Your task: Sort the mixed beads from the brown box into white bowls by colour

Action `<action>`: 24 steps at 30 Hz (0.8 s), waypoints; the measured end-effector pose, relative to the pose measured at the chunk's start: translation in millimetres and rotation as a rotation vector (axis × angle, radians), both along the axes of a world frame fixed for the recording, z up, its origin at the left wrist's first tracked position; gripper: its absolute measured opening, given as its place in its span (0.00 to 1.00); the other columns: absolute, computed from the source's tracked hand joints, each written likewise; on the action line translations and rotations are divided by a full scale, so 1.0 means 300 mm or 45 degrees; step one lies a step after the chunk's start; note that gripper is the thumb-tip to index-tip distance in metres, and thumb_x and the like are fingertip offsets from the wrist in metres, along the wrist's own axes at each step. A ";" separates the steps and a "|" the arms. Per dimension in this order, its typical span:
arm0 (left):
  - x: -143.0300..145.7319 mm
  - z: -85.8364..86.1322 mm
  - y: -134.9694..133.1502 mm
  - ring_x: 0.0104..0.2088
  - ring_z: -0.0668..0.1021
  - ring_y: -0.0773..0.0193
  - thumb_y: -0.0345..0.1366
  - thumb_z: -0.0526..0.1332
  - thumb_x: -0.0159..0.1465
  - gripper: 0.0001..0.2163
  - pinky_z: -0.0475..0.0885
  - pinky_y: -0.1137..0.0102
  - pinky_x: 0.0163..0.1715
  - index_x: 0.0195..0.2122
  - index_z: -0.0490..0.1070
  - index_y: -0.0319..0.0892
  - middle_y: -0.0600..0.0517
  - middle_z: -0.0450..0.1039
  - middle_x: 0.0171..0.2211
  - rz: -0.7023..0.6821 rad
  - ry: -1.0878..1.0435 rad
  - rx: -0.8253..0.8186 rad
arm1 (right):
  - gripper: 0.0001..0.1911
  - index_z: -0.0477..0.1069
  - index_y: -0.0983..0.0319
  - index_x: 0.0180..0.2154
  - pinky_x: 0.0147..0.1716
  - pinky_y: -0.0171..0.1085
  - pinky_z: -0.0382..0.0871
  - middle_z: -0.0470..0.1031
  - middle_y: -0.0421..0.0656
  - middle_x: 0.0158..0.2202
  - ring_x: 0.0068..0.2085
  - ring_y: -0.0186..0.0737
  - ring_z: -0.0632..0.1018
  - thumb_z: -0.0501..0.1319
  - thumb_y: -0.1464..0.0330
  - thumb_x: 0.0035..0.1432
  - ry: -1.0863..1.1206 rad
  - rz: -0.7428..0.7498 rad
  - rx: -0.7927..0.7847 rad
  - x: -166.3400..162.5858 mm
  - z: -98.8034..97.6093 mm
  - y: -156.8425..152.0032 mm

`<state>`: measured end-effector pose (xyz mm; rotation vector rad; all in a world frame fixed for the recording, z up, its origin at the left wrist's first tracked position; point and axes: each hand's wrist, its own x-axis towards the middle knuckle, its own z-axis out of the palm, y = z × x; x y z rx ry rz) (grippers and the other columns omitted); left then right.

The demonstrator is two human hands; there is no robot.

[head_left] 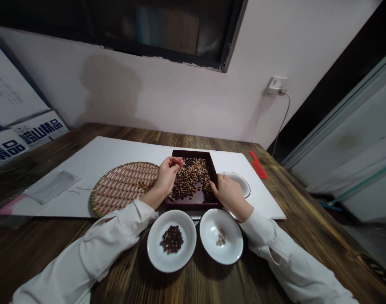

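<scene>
A dark red shallow box (193, 207) holds many loose round beads (190, 173) in brown, yellow and pale tones. Over its left part is my left hand (168, 174), thumb and fingertips pinched together; whatever is between them is too small to make out. My right hand (226, 190) is closed at the box's right wall, thumb on the inner side. In front of the box stand two white bowls: the left bowl (154, 253) contains dark brown beads (172, 239), the right bowl (208, 251) a few pale beads (221, 237).
Left of the box lies a round woven tray (113, 190) with some yellowish beads (140, 184). Another white bowl (243, 185) is partly behind my right hand. A red comb-like object (258, 165) and a clear plastic bag (52, 185) rest on the white board (101, 154).
</scene>
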<state>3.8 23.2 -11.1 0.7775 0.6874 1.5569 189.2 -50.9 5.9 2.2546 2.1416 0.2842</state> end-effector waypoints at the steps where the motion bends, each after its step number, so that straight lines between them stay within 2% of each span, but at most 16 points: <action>1: 0.000 -0.001 0.001 0.35 0.77 0.72 0.19 0.59 0.49 0.09 0.71 0.69 0.48 0.26 0.65 0.39 0.53 0.72 0.33 -0.002 -0.005 0.003 | 0.19 0.65 0.65 0.45 0.29 0.36 0.63 0.75 0.49 0.41 0.39 0.46 0.79 0.47 0.56 0.68 0.001 -0.002 -0.002 0.000 0.000 0.000; 10: -0.005 -0.015 0.006 0.36 0.80 0.68 0.23 0.58 0.61 0.06 0.73 0.65 0.49 0.34 0.64 0.40 0.51 0.76 0.32 -0.056 -0.090 0.074 | 0.19 0.65 0.65 0.45 0.29 0.36 0.64 0.75 0.50 0.42 0.39 0.46 0.79 0.47 0.56 0.68 0.009 -0.003 -0.013 0.000 0.001 -0.001; 13: -0.008 -0.011 0.003 0.35 0.80 0.67 0.27 0.58 0.63 0.04 0.75 0.66 0.44 0.37 0.62 0.41 0.50 0.77 0.32 -0.090 -0.095 0.060 | 0.19 0.66 0.65 0.45 0.29 0.36 0.64 0.75 0.49 0.41 0.39 0.46 0.79 0.47 0.57 0.68 0.004 0.000 0.001 0.000 0.001 -0.003; 16: -0.010 0.001 -0.006 0.28 0.79 0.69 0.31 0.59 0.65 0.04 0.76 0.71 0.33 0.37 0.63 0.41 0.52 0.75 0.28 -0.108 -0.042 0.011 | 0.19 0.65 0.65 0.45 0.29 0.36 0.64 0.74 0.50 0.42 0.39 0.45 0.79 0.47 0.57 0.68 -0.005 -0.009 -0.014 -0.001 0.002 -0.003; 18: -0.011 0.012 -0.014 0.22 0.76 0.70 0.34 0.60 0.65 0.05 0.72 0.76 0.23 0.37 0.63 0.41 0.54 0.72 0.25 -0.112 -0.004 -0.022 | 0.19 0.65 0.65 0.45 0.29 0.36 0.64 0.74 0.51 0.42 0.39 0.45 0.79 0.47 0.56 0.68 -0.010 -0.013 -0.020 -0.002 0.003 -0.002; 20: -0.011 0.020 -0.021 0.18 0.72 0.73 0.36 0.60 0.65 0.06 0.63 0.80 0.15 0.37 0.64 0.41 0.57 0.69 0.23 -0.113 0.016 -0.038 | 0.19 0.65 0.65 0.45 0.29 0.36 0.64 0.74 0.51 0.42 0.40 0.45 0.79 0.47 0.56 0.68 -0.012 -0.013 -0.024 -0.003 0.004 -0.001; 22: -0.011 0.025 -0.026 0.15 0.67 0.75 0.37 0.60 0.65 0.06 0.56 0.80 0.12 0.35 0.64 0.41 0.57 0.67 0.21 -0.124 0.023 -0.042 | 0.19 0.65 0.65 0.45 0.29 0.36 0.64 0.74 0.51 0.42 0.40 0.45 0.79 0.47 0.56 0.68 -0.002 -0.013 -0.026 -0.004 0.006 -0.001; 24: -0.011 0.028 -0.030 0.14 0.64 0.77 0.38 0.59 0.65 0.08 0.54 0.80 0.12 0.34 0.65 0.40 0.58 0.66 0.21 -0.146 0.019 -0.027 | 0.19 0.65 0.65 0.45 0.29 0.36 0.64 0.74 0.51 0.42 0.40 0.45 0.79 0.47 0.56 0.68 0.013 -0.014 -0.030 -0.004 0.007 -0.001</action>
